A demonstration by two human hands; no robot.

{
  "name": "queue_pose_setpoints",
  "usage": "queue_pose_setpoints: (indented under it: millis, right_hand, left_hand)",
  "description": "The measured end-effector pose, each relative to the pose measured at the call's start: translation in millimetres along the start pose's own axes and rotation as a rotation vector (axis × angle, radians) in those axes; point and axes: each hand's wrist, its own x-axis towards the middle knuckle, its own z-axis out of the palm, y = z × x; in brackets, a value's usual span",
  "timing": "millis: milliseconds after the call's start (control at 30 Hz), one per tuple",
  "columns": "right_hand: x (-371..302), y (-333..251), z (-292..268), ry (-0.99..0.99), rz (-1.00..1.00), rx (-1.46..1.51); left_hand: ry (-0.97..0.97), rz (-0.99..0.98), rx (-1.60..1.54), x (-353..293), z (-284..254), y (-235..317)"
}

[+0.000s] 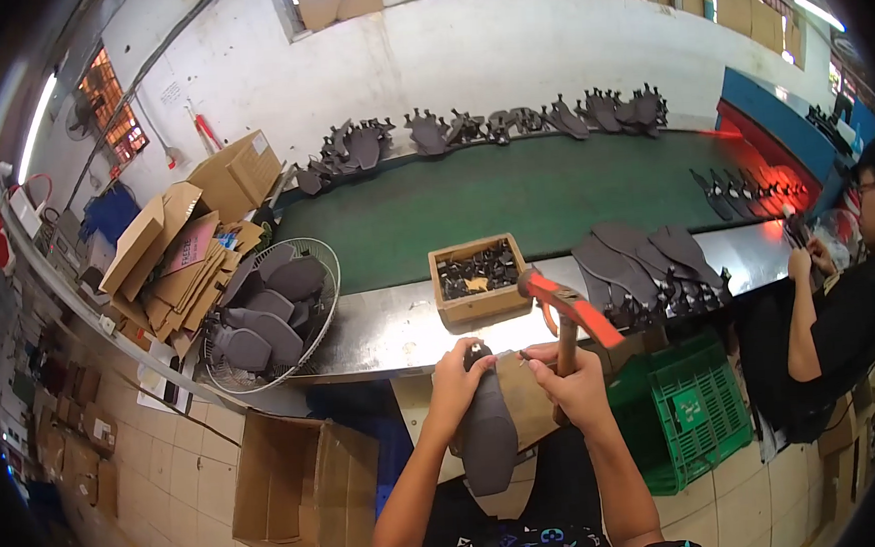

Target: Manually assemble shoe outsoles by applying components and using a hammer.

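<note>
My left hand (450, 385) is closed around the toe end of a dark grey shoe sole (489, 443), whose wide end points toward me. A tan block (527, 400) lies beside and partly under the sole. In my right hand (579, 387) is a hammer (582, 313) with an orange-red head, gripped by its wooden handle with the head raised. That hand's thumb and forefinger are pinched near the block; anything between them is too small to tell. Just beyond my hands a wooden box (480, 309) of small black parts stands on the metal ledge.
A wire basket (336, 290) of soles stands left, near flattened cardboard (183, 289). Soles with black straps (642, 261) lie right on the ledge. Beyond runs a green conveyor belt (385, 232). A green crate (702, 413) and an open carton (346, 490) flank me. Another person (812, 331) works at right.
</note>
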Motion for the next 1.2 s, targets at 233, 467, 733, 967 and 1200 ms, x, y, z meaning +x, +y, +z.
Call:
queue_pose_setpoints:
  millis: [233, 467, 733, 967, 1200]
  right_hand:
    - [25.1, 37.1, 0.5, -0.284, 0.025, -0.303]
    - [18.7, 28.0, 11.5, -0.366, -0.377, -0.705]
    - [-3.2, -1.1, 21.2, -0.251, -0.316, -0.854]
    - [-60.2, -41.8, 20.6, -0.07, -0.282, -0.686]
    - [-72.5, -56.1, 14.8, -0.164, -0.2, -0.812]
  left_hand:
    - [-0.259, -0.098, -0.271, -24.7, -9.9, 11.2]
    - [-0.286, -0.103, -0.234, -35.9, -18.7, 6.4]
    - [-0.337, -0.06, -0.211, -28.9, -20.8, 5.0]
    - [-0.401, -0.13, -0.46, -31.5, -25.3, 8.6]
    - [-0.277, 0.053, -0.197, -39.6, -18.8, -10.0]
